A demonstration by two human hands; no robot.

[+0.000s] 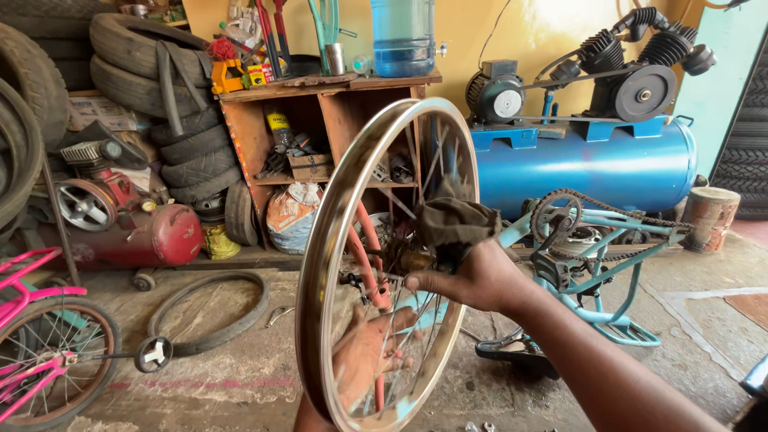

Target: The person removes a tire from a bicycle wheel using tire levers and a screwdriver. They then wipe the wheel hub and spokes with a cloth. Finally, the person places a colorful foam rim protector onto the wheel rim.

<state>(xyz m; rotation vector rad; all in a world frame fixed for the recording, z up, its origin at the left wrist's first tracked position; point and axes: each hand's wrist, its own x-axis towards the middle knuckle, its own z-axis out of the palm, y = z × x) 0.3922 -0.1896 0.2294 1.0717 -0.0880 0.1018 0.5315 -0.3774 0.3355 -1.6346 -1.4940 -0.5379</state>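
Left hand (370, 352): seen through the spokes behind the wheel rim (320, 264), palm open and fingers spread against the far side — steadying, not clenched.
Wheel rim: bare and shiny, upright in mid-frame, on the upturned teal bicycle frame (596, 308).
Right hand (472, 280): reaching from the right, clenched on a dark rag (456, 224) pressed at the hub.
Wooden shelf (320, 136): behind the rim — a small box of parts (contents unclear), a large water bottle (402, 36) on top.
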